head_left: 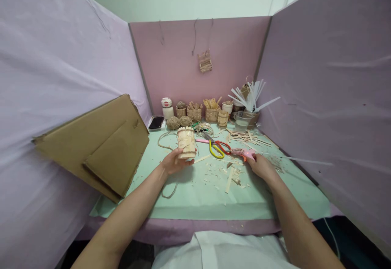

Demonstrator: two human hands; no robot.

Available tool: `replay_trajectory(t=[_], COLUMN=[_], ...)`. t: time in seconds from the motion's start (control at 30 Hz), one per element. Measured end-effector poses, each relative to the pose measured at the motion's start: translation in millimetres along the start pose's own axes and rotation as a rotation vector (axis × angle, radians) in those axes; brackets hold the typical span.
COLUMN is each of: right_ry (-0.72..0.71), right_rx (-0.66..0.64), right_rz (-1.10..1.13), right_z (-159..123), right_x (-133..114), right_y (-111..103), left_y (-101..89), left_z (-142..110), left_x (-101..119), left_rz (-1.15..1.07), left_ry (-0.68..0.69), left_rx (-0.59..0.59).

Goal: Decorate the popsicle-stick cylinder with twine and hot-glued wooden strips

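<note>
The wooden cup (186, 142) was up over the green table (198, 197), with the left hand (172, 162) holding its bottom part. The right hand (262, 165) had its fingers closed around a pink glue gun (248, 153). Red and yellow scissors (213, 142) lay between them. Small baskets (211, 116) stood behind.

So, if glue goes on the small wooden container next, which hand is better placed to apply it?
Probably the right: the right hand grips the pink glue gun, while the left hand is occupied holding the wooden container.
</note>
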State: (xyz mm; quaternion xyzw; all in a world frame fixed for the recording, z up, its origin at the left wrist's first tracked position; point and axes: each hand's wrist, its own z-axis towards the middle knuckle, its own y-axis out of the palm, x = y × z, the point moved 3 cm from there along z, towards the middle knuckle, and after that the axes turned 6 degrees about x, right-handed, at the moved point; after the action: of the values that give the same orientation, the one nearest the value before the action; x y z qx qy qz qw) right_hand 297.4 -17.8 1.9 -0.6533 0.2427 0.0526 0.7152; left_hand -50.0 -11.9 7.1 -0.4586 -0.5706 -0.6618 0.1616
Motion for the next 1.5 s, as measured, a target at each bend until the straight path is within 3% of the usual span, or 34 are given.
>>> replay_trajectory(t=[0.27, 0.4, 0.5, 0.6, 0.67, 0.77, 0.87, 1.03, 1.3, 1.5], right_ry=[-0.053, -0.073, -0.272, -0.558, -0.644, -0.606, -0.524, -0.473, -0.399, -0.432], right_rx=[-0.020, 0.150, 0.223, 0.056, 0.000, 0.033, 0.081, 0.159, 0.245, 0.373], right_rz=[-0.190, -0.167, 0.201, 0.652, 0.815, 0.944, 1.052, 1.098, 1.099, 0.975], right_z=[-7.2, -16.9, -36.1, -62.2, -74.8, -79.1, -73.7, -66.0, -59.7, -64.0], right_x=[-4.8, -17.5, -50.5, -97.7, -125.4, -151.4, -160.6, -157.4, -149.3, -151.0], right_y=[2.3, -10.9, -19.0, -18.6, -17.4, -16.3, -16.7, -16.5, -1.2, -0.7], left_y=[2.0, 6.5, 7.5, 9.8, 14.0, 24.9, 37.9, 51.2, 43.6, 49.1], left_z=[-0.5, -1.2, 0.8, 4.6, 7.3, 10.2, 12.1, 20.7, 37.1, 30.6], left_x=[1.2, 0.5, -2.8, -6.6, -6.6, -1.7, 4.7, -0.1, -28.8, -30.6], left_rz=[0.044, 0.058, 0.062, 0.096, 0.124, 0.148, 0.155, 0.115, 0.108, 0.134], left_ry=[0.014, 0.019, 0.020, 0.007, 0.006, 0.005, 0.007, 0.028, 0.099, 0.110], left_rx=[-0.029, 0.003, 0.015, 0.002, -0.007, 0.000, 0.029, 0.042, 0.057, 0.046])
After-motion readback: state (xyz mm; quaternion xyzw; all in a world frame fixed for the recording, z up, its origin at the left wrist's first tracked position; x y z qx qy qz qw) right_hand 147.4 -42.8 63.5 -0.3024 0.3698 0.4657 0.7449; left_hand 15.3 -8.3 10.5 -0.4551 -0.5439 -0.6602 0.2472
